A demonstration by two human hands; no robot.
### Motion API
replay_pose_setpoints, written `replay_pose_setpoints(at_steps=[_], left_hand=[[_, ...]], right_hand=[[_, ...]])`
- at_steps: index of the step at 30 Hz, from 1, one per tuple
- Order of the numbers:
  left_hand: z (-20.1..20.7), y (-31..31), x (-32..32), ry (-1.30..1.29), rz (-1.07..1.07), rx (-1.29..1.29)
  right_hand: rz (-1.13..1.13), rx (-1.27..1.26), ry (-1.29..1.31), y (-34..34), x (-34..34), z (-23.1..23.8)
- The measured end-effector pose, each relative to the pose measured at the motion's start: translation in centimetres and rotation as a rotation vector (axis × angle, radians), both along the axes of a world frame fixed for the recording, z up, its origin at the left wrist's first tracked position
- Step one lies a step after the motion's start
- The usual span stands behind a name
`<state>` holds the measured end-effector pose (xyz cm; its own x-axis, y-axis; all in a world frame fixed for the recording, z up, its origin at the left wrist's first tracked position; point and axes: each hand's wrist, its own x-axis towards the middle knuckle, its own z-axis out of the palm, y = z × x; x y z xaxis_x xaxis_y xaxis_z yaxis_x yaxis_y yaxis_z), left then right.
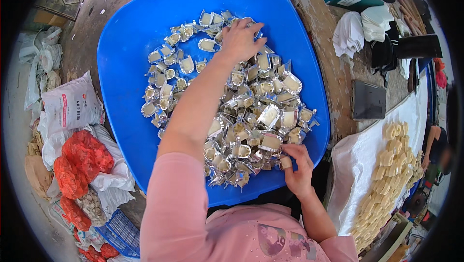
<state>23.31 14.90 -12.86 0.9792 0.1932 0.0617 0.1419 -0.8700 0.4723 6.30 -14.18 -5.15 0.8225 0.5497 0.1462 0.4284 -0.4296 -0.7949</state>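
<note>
A big blue plastic tub holds a heap of small shiny silver parts with cream insides. My left arm stretches across the tub, and my left hand rests over the far end of the heap. Its fingers are spread and touch the parts there; the palm side is hidden. At the near right edge of the heap is my right hand, with thumb and fingers pinched on a small cream plastic piece. Silver parts lie right beside those fingertips.
To the right, a worn wooden table carries a phone, white gloves and a white sheet with many cream pieces. On the left stand a white sack, red bags and a blue crate. Another person sits far right.
</note>
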Motion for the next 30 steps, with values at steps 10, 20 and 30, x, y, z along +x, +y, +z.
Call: replay_pose_setpoints(at_steps=[10, 20, 30], left_hand=[[0.7, 2.9, 1.9, 0.417, 0.034, 0.274], [0.7, 8.5, -7.4, 0.206, 0.135, 0.221], [0.9, 9.1, -17.2, 0.071, 0.320, -0.208]], right_hand=[[-0.079, 0.014, 0.105, -0.5, -0.1, -0.3], [-0.060, -0.006, 0.135, -0.5, 0.3, -0.3], [-0.063, 0.020, 0.149, -0.3, -0.2, 0.0]])
